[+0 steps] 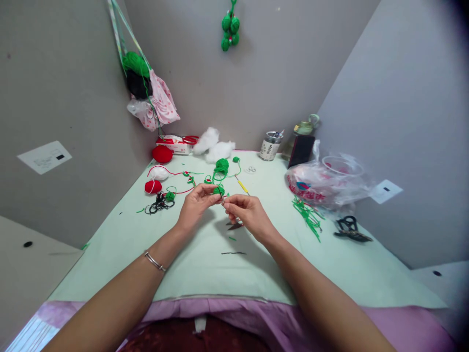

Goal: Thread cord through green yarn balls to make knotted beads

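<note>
My left hand [198,203] pinches a small green crocheted ball [219,190] between thumb and fingers, above the middle of the table. Close against it, my right hand [247,212] is closed on a thin, dark, needle-like piece [222,197] that meets the ball; whether it is a needle or a strand is too small to tell. Dark pointed scissor blades [234,226] lie on the table under my right hand, their handles hidden. Just beyond the hands are a green yarn ball [221,167] and a yellow-handled crochet hook [242,186].
Red yarn balls [161,154], a white yarn ball [159,173] and black yarn [160,204] lie left. White stuffing [214,145] and a pen tin [271,145] stand behind. Right are a plastic bag [322,178], green yarn scraps [308,217] and a black clip-like object [351,230].
</note>
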Available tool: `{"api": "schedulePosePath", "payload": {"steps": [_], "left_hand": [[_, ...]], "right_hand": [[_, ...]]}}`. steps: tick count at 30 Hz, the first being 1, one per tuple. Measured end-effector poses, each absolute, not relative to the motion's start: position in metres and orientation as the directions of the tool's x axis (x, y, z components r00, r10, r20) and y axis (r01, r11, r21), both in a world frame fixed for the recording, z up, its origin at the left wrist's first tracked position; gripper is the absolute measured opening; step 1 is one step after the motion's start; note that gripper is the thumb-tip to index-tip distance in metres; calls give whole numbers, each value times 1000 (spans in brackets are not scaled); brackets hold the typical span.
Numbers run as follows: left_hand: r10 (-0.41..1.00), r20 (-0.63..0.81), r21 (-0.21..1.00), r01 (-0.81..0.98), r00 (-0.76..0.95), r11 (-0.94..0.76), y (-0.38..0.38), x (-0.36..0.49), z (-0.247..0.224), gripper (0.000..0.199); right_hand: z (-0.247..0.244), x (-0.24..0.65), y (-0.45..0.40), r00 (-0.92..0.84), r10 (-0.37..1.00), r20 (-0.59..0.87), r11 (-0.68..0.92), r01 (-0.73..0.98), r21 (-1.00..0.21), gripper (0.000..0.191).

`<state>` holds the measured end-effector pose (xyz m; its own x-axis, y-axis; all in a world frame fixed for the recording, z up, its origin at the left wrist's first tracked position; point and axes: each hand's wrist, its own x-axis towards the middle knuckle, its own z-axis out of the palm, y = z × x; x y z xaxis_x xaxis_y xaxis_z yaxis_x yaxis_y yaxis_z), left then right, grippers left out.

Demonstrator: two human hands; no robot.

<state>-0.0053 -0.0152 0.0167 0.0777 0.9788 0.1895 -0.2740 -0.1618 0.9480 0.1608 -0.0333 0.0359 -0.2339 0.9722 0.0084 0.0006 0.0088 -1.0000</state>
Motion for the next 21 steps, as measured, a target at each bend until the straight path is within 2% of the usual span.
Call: {"api": "schedulePosePath", "payload": {"steps": [5,13,21], "left_hand": [[980,171,941,-311,99,-133,-16,-4,16,27],[982,112,925,-376,155,-46,-20,-2,18,23],[986,112,928,-369,122,-60,-19,-1,19,25]], "right_hand": [[33,161,-32,-240,970,46,43,-20,-999,23],[29,156,-32,-188,963,191,191,-15,-981,17],[32,161,-30,-266,962,58,17,-152,-988,24]]}}
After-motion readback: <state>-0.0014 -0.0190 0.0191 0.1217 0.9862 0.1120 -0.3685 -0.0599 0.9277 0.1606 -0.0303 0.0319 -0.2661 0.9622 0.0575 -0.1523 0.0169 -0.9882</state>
